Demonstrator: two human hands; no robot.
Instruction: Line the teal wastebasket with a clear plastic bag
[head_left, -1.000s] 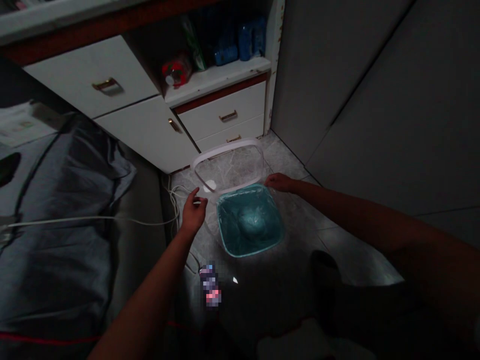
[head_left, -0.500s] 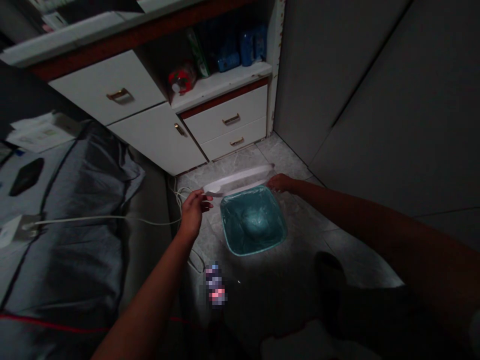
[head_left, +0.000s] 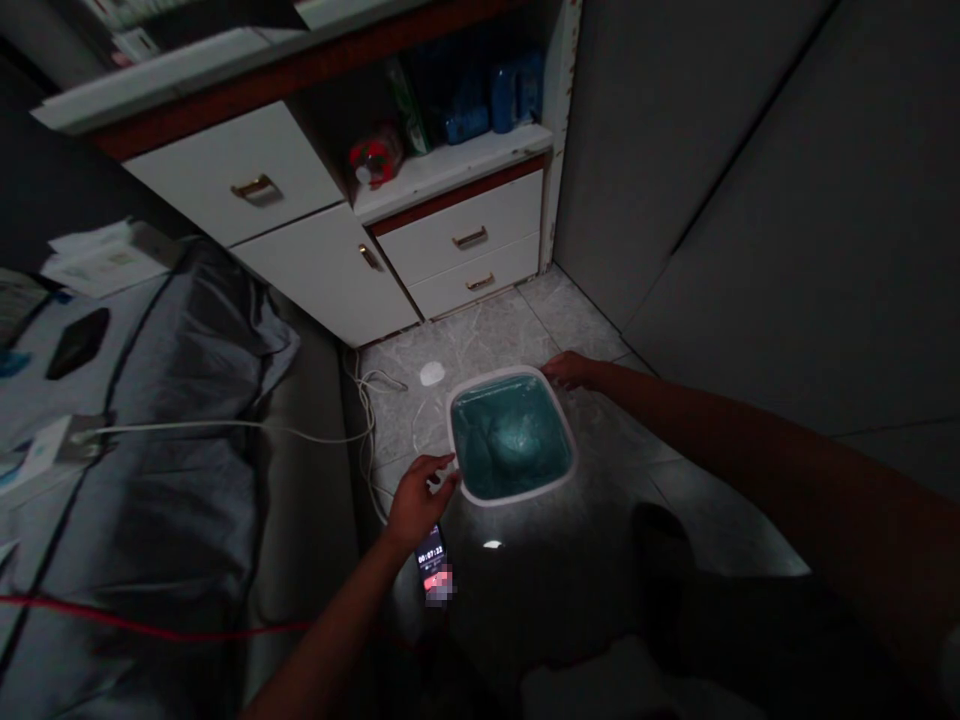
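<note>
A teal trash bin (head_left: pixel 510 440) stands on the floor, lined with a clear plastic bag. Around its top sits a pale, rounded-square rim ring (head_left: pixel 517 498). At the ring's left side is my left hand (head_left: pixel 420 498), index finger and thumb apart, their tips at the edge. My right hand (head_left: pixel 568 370) is curled at the far right corner of the ring, its fingertips partly hidden. Below my left hand, a phone (head_left: pixel 432 560) with a lit timer screen lies on the floor.
White cabinets (head_left: pixel 315 270) with gold handles stand ahead, bottles on their shelf. A grey-covered bed or sofa (head_left: pixel 202 400) is at left, with a power strip (head_left: pixel 60 450) and cable. White cords (head_left: pixel 367 400) and a white round spot (head_left: pixel 432 374) are on the tiles.
The pale rim ring, held raised beyond the bin before, now lies down around its top. My left hand has moved down and toward me; my right hand has stayed near the far corner.
</note>
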